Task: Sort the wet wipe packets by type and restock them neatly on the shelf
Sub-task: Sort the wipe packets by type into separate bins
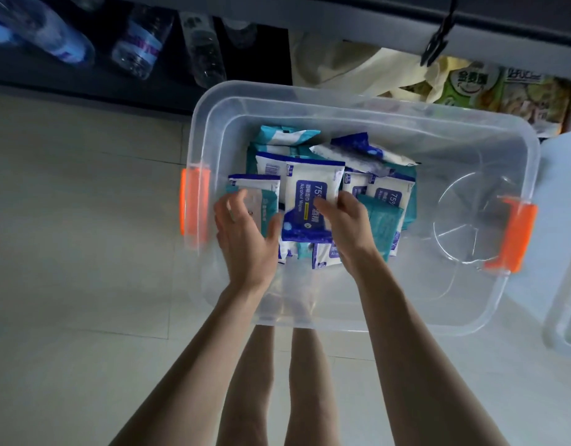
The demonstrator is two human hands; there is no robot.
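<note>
Tiled floor (68,220), and on it a big clear bin (470,130) with orange latches (194,201), pushed right up against a dark low shelf (52,78) that holds water bottles (139,43).

In the left half of the bin there's a jumbled pile of packets (384,191). Looks like two kinds, blue-and-white alcohol ones and teal ones (382,220), all mixed and overlapping.

Both hands are down in there:
- **Left hand** (245,236): loose, fingers spread, holding nothing, just over the pile's left edge.
- **Right hand** (348,226): thumb on top of the topmost blue packet (310,185), fingers curled round its right edge, so it reads as a pinch.

I'd call this the sorting step, barely started, since I can't spot any wipes on the shelf. The next move means lifting that packet clear without dragging its neighbours, then gathering the matching blue ones.
</note>
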